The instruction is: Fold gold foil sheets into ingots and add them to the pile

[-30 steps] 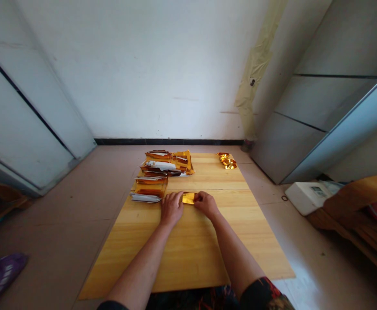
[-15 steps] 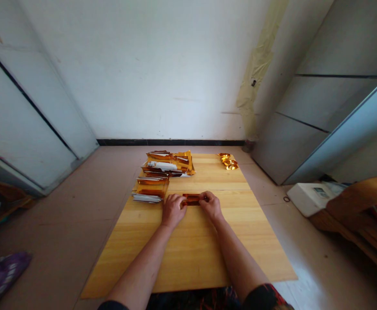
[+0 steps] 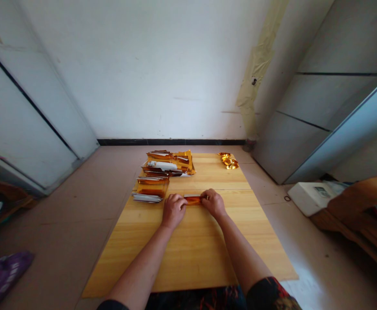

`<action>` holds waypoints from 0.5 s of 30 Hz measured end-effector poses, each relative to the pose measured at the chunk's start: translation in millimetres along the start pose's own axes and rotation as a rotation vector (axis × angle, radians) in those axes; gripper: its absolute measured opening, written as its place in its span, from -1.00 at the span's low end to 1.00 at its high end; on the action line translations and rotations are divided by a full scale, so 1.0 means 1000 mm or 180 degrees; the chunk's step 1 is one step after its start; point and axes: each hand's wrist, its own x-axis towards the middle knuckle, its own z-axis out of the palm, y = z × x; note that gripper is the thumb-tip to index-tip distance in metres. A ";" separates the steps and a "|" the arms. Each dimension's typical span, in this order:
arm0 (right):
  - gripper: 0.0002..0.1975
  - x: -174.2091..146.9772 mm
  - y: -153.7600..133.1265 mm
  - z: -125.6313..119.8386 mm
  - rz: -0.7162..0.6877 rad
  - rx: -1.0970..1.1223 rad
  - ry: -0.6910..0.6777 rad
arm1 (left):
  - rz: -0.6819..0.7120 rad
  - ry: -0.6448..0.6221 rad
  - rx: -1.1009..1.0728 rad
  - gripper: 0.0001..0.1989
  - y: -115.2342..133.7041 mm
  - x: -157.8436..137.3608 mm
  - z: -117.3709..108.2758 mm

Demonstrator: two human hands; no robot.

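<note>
Amber foil strip (image 3: 194, 201), one: probably light, slick, easily creased; best held by its ends, where my left hand (image 3: 174, 211) and right hand (image 3: 214, 204) pinch it.

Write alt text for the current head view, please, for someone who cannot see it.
The left hand and right hand hold opposite ends of an amber strip on a wooden table. Amber sheets lie far left, crumpled gold foil far right.

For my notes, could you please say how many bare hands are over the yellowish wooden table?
2: the bare left hand at the left end of the shiny amber strip, the bare right hand at its right.
</note>
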 end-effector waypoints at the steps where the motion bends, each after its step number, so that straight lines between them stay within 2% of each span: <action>1: -0.83 0.000 0.000 0.001 0.0044 -0.0060 -0.0048 | 0.0044 -0.0003 -0.0023 -0.81 0.000 0.000 0.000; 9: -0.85 0.002 -0.005 -0.001 0.0074 -0.0575 -0.0429 | 0.0260 0.0086 -0.0128 -0.78 -0.001 0.000 0.002; 15: -0.92 0.002 -0.009 -0.005 0.0001 -0.0575 -0.0228 | 0.0309 0.0057 -0.0074 -0.74 0.000 -0.002 0.000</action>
